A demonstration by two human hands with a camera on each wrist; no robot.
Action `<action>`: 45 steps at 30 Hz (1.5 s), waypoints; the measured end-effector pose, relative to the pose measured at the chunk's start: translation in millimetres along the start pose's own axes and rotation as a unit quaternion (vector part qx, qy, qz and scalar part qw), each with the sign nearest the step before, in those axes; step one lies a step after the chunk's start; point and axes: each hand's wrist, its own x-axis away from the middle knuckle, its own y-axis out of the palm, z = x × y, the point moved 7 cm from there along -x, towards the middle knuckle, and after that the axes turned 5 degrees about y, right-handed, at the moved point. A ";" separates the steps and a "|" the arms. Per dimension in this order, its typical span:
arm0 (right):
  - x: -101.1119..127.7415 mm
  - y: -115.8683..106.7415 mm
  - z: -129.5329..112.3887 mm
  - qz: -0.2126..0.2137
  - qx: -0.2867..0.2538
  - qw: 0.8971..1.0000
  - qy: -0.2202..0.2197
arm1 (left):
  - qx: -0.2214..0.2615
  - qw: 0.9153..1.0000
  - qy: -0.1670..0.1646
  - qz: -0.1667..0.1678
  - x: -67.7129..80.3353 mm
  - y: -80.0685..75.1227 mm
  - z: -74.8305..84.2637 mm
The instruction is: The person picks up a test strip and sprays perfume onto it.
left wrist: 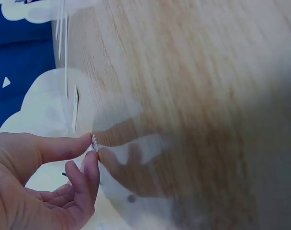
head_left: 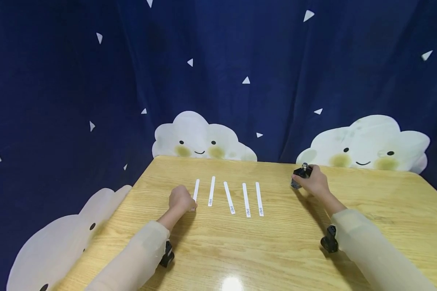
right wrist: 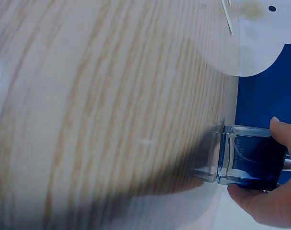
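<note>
In the head view my left hand [head_left: 181, 199] is at the leftmost of several white paper scent strips [head_left: 195, 193], by its near end. The left wrist view shows thumb and forefinger pinching the end of that strip [left wrist: 94, 143], low over the table. Off to the right, my right hand [head_left: 317, 182] grips a dark, square glass perfume bottle [head_left: 296, 184] by its sides. In the right wrist view the bottle's base [right wrist: 223, 155] is right at the tabletop, and its cap is partly hidden by the hand.
The other strips [head_left: 229, 198] lie roughly side by side across the middle of the wooden table [head_left: 276, 250], small print at their near ends. A dark blue curtain [head_left: 218, 48] with white clouds hangs behind the far edge. A black device sits at each wrist.
</note>
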 end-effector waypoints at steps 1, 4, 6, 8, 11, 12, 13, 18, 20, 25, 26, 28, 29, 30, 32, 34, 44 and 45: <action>-0.2 -0.6 -0.4 0.002 -0.001 1.000 0.001 | 0.004 1.000 0.001 0.001 -0.3 -0.5 -0.3; -0.8 -2.0 -0.8 0.007 -0.002 1.000 0.003 | 0.014 1.000 0.002 0.007 -1.7 -1.7 -2.6; -1.0 -2.2 -0.7 0.009 -0.001 1.000 0.005 | 0.018 1.000 0.000 0.012 -2.5 -2.4 -4.5; -1.0 -2.5 0.0 0.010 -0.001 1.000 0.008 | 0.021 1.000 -0.006 0.011 -2.8 -2.2 -5.8; -0.3 -2.6 1.0 0.009 -0.003 1.000 0.014 | 0.018 1.000 -0.010 0.009 -1.4 -1.9 -5.7; -0.4 -2.2 1.7 0.008 -0.003 1.000 0.016 | 0.015 1.000 -0.009 0.007 -0.9 -1.6 -5.3; 0.1 -1.9 2.1 0.007 -0.004 1.000 0.018 | 0.007 1.000 -0.008 0.007 -0.2 -1.6 -4.8; 1.0 0.4 4.1 -0.001 -0.005 1.000 0.023 | -0.026 0.999 0.010 0.021 -0.4 -3.1 -3.4; 1.0 0.4 4.2 -0.001 -0.006 1.000 0.023 | -0.038 0.999 0.017 0.035 -2.0 -4.8 -4.5; 0.9 -0.2 4.0 -0.001 -0.002 1.000 0.023 | -0.066 0.996 0.017 0.050 -7.6 -7.2 -11.0; 1.0 -0.3 3.8 -0.001 -0.001 1.000 0.024 | -0.068 0.997 0.012 0.046 -8.8 -7.1 -12.6; 1.2 -0.5 3.0 -0.001 -0.001 1.000 0.022 | -0.069 0.997 0.007 0.039 -10.7 -7.4 -14.7; 1.0 -0.7 2.8 -0.001 -0.001 1.000 0.022 | -0.069 0.997 0.003 0.035 -11.4 -7.5 -15.6; 0.9 -1.0 2.4 0.000 -0.001 1.000 0.021 | -0.070 0.997 0.001 0.032 -12.0 -7.7 -16.0; 1.2 -0.9 1.9 -0.001 -0.002 1.000 0.019 | -0.068 0.997 -0.003 0.027 -12.2 -8.0 -16.8; 1.0 -0.7 1.8 -0.002 -0.002 1.000 0.018 | -0.065 0.997 -0.005 0.031 -11.5 -8.7 -17.0; 1.6 -2.0 0.1 0.002 0.001 1.000 0.012 | -0.062 0.997 -0.005 0.048 -9.5 -7.2 -16.5; 1.9 -2.1 0.4 0.002 0.000 1.000 0.012 | -0.058 0.997 -0.006 0.046 -9.5 -6.5 -17.1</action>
